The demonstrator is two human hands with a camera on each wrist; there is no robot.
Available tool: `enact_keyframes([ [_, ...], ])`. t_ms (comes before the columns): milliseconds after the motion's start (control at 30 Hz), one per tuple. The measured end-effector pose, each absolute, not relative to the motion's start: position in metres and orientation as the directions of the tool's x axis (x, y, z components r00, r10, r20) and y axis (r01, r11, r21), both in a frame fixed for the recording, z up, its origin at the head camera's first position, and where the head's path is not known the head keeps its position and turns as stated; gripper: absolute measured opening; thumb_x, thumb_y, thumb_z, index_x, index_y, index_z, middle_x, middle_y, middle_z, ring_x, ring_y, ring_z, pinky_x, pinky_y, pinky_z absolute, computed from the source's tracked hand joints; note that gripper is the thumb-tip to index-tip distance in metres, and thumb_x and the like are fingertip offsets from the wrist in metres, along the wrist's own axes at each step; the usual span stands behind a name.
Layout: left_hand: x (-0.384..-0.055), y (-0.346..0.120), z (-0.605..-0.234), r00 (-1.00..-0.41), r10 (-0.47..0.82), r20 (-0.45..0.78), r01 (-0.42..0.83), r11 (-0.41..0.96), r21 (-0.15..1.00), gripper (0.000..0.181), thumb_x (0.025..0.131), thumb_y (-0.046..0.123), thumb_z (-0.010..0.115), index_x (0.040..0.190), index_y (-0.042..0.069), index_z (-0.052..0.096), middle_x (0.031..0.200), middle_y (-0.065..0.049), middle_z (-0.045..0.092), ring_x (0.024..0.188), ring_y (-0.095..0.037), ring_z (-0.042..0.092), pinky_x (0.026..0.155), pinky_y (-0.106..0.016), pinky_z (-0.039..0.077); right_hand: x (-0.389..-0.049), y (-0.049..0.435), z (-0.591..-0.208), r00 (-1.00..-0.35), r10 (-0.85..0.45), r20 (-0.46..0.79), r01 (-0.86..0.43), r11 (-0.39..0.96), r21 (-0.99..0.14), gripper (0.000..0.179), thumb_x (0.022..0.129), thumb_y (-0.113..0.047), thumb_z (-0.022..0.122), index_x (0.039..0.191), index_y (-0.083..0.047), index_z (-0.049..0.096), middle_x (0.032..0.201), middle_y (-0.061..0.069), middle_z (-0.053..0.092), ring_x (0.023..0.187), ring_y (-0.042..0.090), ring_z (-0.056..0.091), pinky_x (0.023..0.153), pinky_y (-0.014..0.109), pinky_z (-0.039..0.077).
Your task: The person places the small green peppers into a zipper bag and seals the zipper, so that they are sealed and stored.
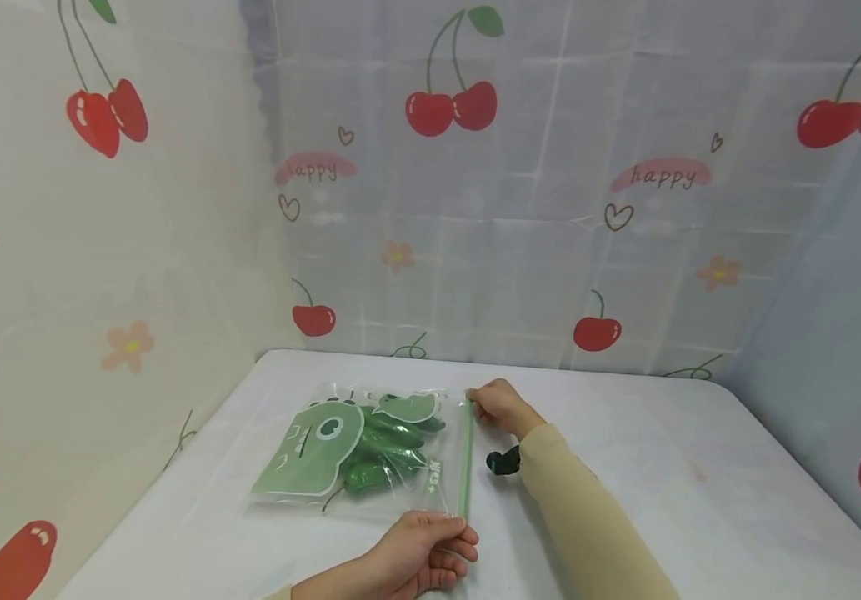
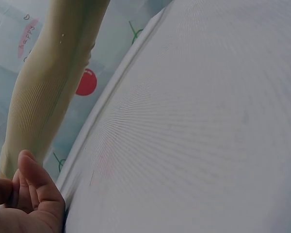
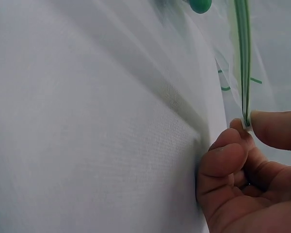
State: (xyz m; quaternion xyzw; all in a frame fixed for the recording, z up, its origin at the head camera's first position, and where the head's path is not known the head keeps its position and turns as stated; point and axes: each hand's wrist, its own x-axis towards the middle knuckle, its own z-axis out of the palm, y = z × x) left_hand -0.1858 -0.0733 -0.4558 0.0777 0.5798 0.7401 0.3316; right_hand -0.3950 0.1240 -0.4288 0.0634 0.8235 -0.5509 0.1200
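A clear zip bag [image 1: 302,462] printed with a green one-eyed cartoon monster lies on the white table. Green peppers [image 1: 385,467] show through its plastic. Along the bag's right edge runs a green zip strip [image 1: 466,458]. My right hand [image 1: 503,404] pinches the strip's far end between thumb and finger; the right wrist view shows this hand [image 3: 252,179] at the end of the strip [image 3: 245,58]. At the near end, my left hand [image 1: 422,554] pinches the bag's corner. In the left wrist view only part of that hand [image 2: 36,201] shows, and the bag is hidden.
A white cloth covers the table [image 1: 625,467]. Curtains [image 1: 520,250] with cherry prints stand behind and at both sides. A small dark object [image 1: 503,461] sits beside the right sleeve [image 1: 588,508], which also crosses the left wrist view.
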Motion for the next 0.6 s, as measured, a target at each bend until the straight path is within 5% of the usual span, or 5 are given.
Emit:
enact_keyframes([
  [267,-0.186,-0.071,-0.457,-0.766,0.586,-0.263,-0.362,-0.055,0.931,0.032,0.106,0.028,0.056,0.112,0.001,0.072,0.086,0.004,0.073,0.066,-0.001,0.065,0.061,-0.017,0.053,-0.393,0.128,-0.429,-0.963,-0.033,-0.266,0.231,0.396,-0.889,0.028,0.105,-0.023,0.058,0.088,-0.002,0.065,0.066,0.002,0.05,0.064,0.016,0.047,0.065,0.026,0.04],
  [600,-0.18,-0.076,-0.435,-0.735,0.658,-0.161,-0.168,0.054,0.984,0.041,0.105,0.028,0.059,0.116,-0.009,0.071,0.094,-0.005,0.078,0.062,-0.006,0.064,0.056,-0.018,0.051,-0.388,0.146,-0.425,-0.976,-0.048,-0.212,0.159,0.507,-0.847,0.028,0.104,-0.024,0.057,0.106,0.003,0.065,0.077,0.003,0.05,0.07,0.016,0.049,0.066,0.027,0.043],
])
